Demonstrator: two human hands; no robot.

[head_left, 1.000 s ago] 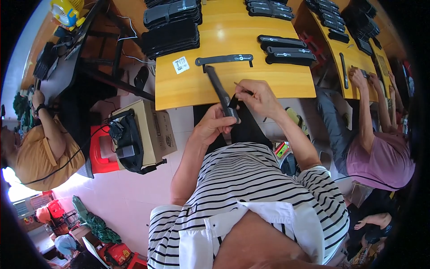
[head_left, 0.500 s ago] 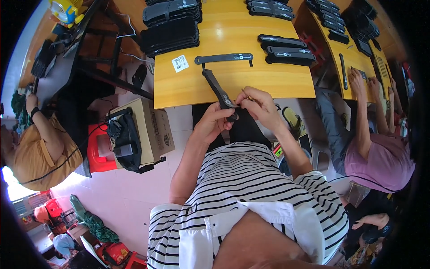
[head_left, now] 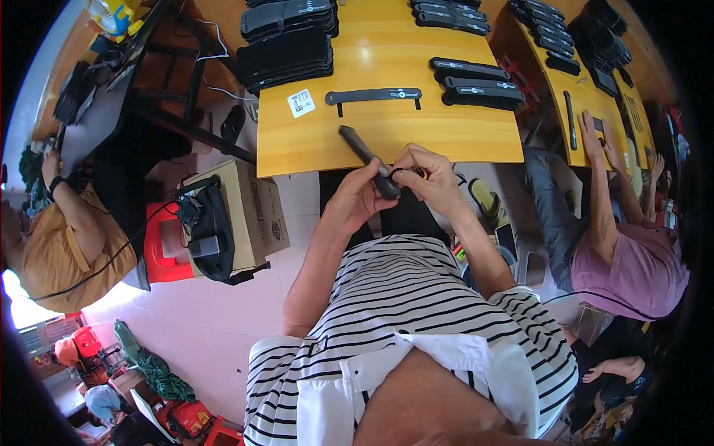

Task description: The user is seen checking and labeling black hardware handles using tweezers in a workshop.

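Note:
My left hand [head_left: 354, 199] is closed around a black strap [head_left: 362, 149], just off the table's near edge. One end of the strap points up and away over the tabletop, and its lower end bulges dark beneath my fingers. Close beside it, my right hand [head_left: 434, 181] pinches a thin, dark, curved part of the strap between thumb and fingers. A small yellowish bit shows among the right fingers, too small to name. Ahead on the table lies a flat black strap [head_left: 373, 96] with two short dark tabs. To its left is a white printed label sheet [head_left: 300, 104].
On the yellow table [head_left: 461, 141], a tall stack of black pieces [head_left: 286, 61] stands far left and bundled straps [head_left: 482, 92] lie right. A cardboard box [head_left: 260, 208] with a black bag is at left. People sit on both sides, one at a second table [head_left: 582, 145].
The strap in my left hand has turned and drawn nearer, its far end away from the flat strap. My right thumb has moved onto the dark curved part.

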